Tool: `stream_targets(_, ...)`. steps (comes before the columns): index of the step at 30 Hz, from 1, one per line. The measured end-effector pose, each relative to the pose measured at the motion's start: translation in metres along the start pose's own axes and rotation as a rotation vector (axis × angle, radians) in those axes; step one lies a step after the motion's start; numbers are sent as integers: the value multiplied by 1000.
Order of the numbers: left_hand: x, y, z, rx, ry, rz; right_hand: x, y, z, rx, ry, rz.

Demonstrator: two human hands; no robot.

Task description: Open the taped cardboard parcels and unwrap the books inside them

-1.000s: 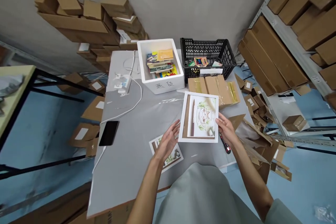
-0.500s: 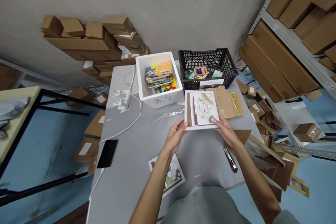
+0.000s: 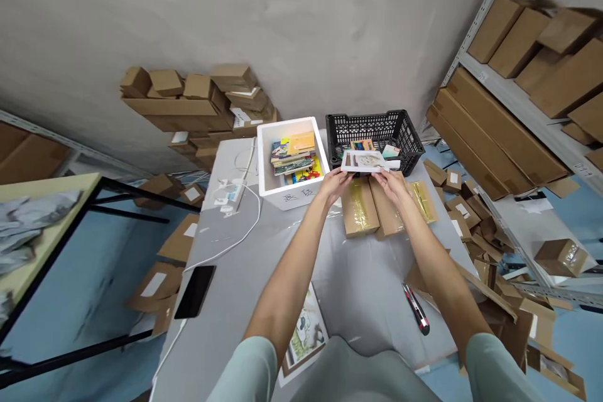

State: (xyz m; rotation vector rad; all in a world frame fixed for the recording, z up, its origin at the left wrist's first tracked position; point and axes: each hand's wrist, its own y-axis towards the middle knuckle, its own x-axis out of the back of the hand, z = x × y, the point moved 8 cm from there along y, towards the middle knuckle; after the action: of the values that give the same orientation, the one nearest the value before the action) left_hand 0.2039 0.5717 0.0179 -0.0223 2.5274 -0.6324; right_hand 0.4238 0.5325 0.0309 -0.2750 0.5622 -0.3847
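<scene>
Both my arms are stretched far forward over the grey table (image 3: pixel 235 276). My left hand (image 3: pixel 335 183) and my right hand (image 3: pixel 390 181) each grip a near corner of a white framed picture (image 3: pixel 365 161) with a green drawing on it. The picture is held almost flat, just above the front rim of the black plastic crate (image 3: pixel 377 129). Below my hands lie long brown cardboard boxes (image 3: pixel 360 210) on the table. A second picture (image 3: pixel 304 333) lies flat near my body.
A white foam box (image 3: pixel 287 191) holding colourful books stands left of the crate. A black phone (image 3: pixel 194 292) on a white cable, a power strip (image 3: pixel 228 191) and a red utility knife (image 3: pixel 416 309) lie on the table. Cardboard boxes fill the right-hand shelves (image 3: pixel 509 113) and litter the floor.
Both hands have carried the framed picture away from my body, from the table's middle out to the black crate. My left hand went from open beside it to gripping its corner.
</scene>
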Motion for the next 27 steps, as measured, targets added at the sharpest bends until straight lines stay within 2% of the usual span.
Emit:
stream_targets(2,-5,4,-4,-9,-5,-14,-7,6,5,8,31,-25)
stream_targets(4,-2,-4,-4,-18,-18,-20,-10,0,8,20,30,-14)
stream_targets(6,11,-22,0,-49,-9,-12,-8,-16,2,6,2,27)
stream_targets(8,36,-51,11,-109,44,-3,-2,-42,-15,-33,-47,81)
stream_targets(10,75,-88,33,-155,122,-24,9,-78,-44,-85,-110,116)
stream_targets(11,101,-108,48,-166,151,-52,14,-99,-62,-121,-147,139)
stream_targets(14,197,-173,105,-105,242,-206,33,-171,-128,-279,-268,199)
stream_targets(17,302,-248,156,31,480,-460,51,-243,-190,-408,-376,248)
stream_targets(18,332,-274,169,74,518,-529,57,-265,-208,-447,-408,255)
stream_targets(20,379,-326,191,136,557,-637,70,-302,-241,-526,-486,261)
stream_targets(23,421,-388,219,234,570,-748,89,-341,-279,-626,-657,251)
stream_targets(25,432,-412,238,298,558,-769,99,-353,-296,-656,-746,245)
stream_targets(27,434,-420,255,339,535,-762,103,-358,-308,-660,-792,254)
